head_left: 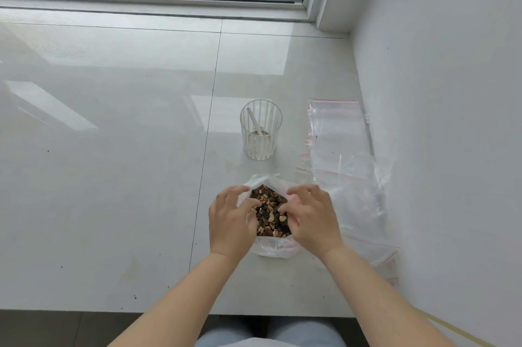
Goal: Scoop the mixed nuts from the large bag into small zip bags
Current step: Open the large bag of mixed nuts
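From my feed, my left hand (pixel 230 219) sits at the left side of the large bag (pixel 272 248), fingers curled over the plastic edge and pinching it outward. Just to its right, between both hands, the mixed nuts (pixel 271 212) show through the bag's spread mouth, walnut pieces and dark raisins heaped together. My right hand (pixel 310 216) mirrors the other on the bag's right edge, fingers bent and gripping the plastic there. Beyond the fingertips of both hands, a ribbed clear glass (pixel 261 129) stands upright on the pale sill (pixel 113 149), with a white spoon (pixel 255 122) leaning inside it. Off to the right of my right hand, near the wall, a loose pile of small zip bags (pixel 339 135) with red seal strips lies flat, some overlapping.
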